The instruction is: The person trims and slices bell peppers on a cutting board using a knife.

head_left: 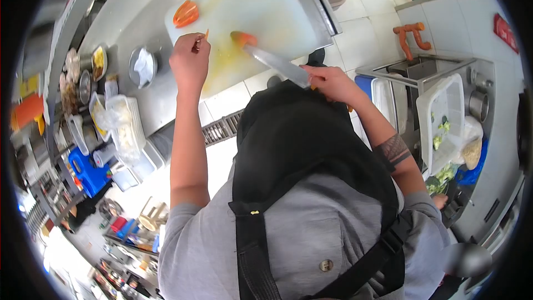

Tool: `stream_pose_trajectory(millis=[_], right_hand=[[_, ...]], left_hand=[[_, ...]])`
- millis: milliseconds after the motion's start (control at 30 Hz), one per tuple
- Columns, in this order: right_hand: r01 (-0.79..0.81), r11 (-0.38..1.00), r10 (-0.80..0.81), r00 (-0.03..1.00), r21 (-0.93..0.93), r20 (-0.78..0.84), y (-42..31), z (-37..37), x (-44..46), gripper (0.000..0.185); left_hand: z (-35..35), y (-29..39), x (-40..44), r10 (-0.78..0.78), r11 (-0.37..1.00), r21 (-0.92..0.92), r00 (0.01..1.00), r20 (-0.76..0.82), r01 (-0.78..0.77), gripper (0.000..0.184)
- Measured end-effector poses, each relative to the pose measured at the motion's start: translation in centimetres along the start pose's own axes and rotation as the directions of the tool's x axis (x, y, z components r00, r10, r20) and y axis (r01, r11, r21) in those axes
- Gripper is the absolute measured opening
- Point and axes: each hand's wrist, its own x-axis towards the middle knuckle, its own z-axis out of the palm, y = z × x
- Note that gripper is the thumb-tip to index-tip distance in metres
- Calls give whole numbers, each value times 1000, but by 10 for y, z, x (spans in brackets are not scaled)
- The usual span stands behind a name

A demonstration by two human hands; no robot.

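Note:
Between the thumb and fingers of my left hand [190, 58] is a thin orange piece [206, 34], held over the left edge of a white cutting board [283, 14]. My right hand [332, 82] grips the handle of a large knife [277, 64] near the board's lower right edge. The blade points up and left, its tip at a red-orange vegetable piece [243, 38] on the board. Above my left hand, another cut red-orange vegetable piece [186, 13] lies at the board's left side. Yellowish stains and small bits mark the board.
A metal bowl [142, 68] with something white stands left on the steel counter [125, 28]. Plastic containers [126, 125] sit lower left. At right are a steel sink frame [411, 75] and a white tub [441, 128] with green pieces. Another person's hand [440, 201] shows lower right.

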Motion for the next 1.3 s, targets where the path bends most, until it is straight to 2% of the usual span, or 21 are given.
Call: stream_pose_trajectory(millis=[33,100,167,233,267,333,400,467,500,533,633,700,767,833,867,933,1067,1133,1167,1233,1300], right_hand=[[17,1000,-17,1000,-1,15,0,-1,-1,47],[11,1000,-11,1000,-16,5,-2,-4,-3,47],[136,984,-136,991,-113,12,11,-2,6,46],[221,959,-232,972,-178,-43,37,9,24,45],[424,900,-436,888,-105,-150,47,18,32,45],[403,895,-417,908,-191,-35,60,10,36,45],[359,920,-368,929,-156,-37,46,4,24,45],[261,957,-263,965,-128,4,31,1,16,42],[258,958,-259,966,-123,7,34,3,17,42],[306,942,-311,950,-138,-18,39,3,20,44],[331,927,-340,940,-179,-22,31,-1,16,45],[316,925,-326,945,-210,-15,17,-7,9,45],[247,945,-267,961,-213,-75,7,-13,-2,43],[249,934,-283,953,-257,-106,5,-18,-10,41],[246,920,-298,945,-304,-137,4,-23,-14,41],[254,891,-325,935,-375,-139,-4,-32,-23,41],[132,906,-243,940,-402,-240,-15,-46,-43,39],[127,914,-256,917,-386,-306,-17,-52,-51,39],[129,907,-264,916,-401,-302,-17,-54,-53,39],[40,967,-135,918,-251,-374,-12,-51,-57,39],[-5,975,-80,926,-224,-370,-9,-44,-63,39]], left_hand=[[-6,31,4,-16,997,-74,1000,-11,15,13],[5,83,6,329,935,-152,944,29,-321,17],[33,136,9,711,686,-293,699,75,-666,28],[59,191,10,864,471,-490,495,90,-734,41],[77,206,15,872,458,-494,481,90,-739,41],[121,227,45,924,383,-422,340,177,-822,42],[163,229,97,913,405,-334,361,188,-851,30],[194,217,156,665,657,52,611,430,-752,25],[200,210,176,479,873,-303,793,377,-383,40],[207,196,200,382,882,52,775,503,-469,40],[146,182,189,300,905,143,840,453,-401,49],[93,156,153,292,949,-28,843,452,-314,30],[69,91,122,307,951,-142,791,529,-275,35],[55,19,83,537,819,-168,631,559,-549,38],[50,13,68,527,830,-162,654,543,-534,38],[41,5,40,294,956,-192,734,612,-223,33],[61,-18,20,41,996,42,863,503,-72,34],[71,-17,12,98,978,-190,994,43,-88,19],[76,-17,11,91,977,-196,995,28,-84,19],[87,-20,5,160,971,-138,961,-225,-194,14],[100,-32,-2,182,974,-91,955,-233,-207,13]])
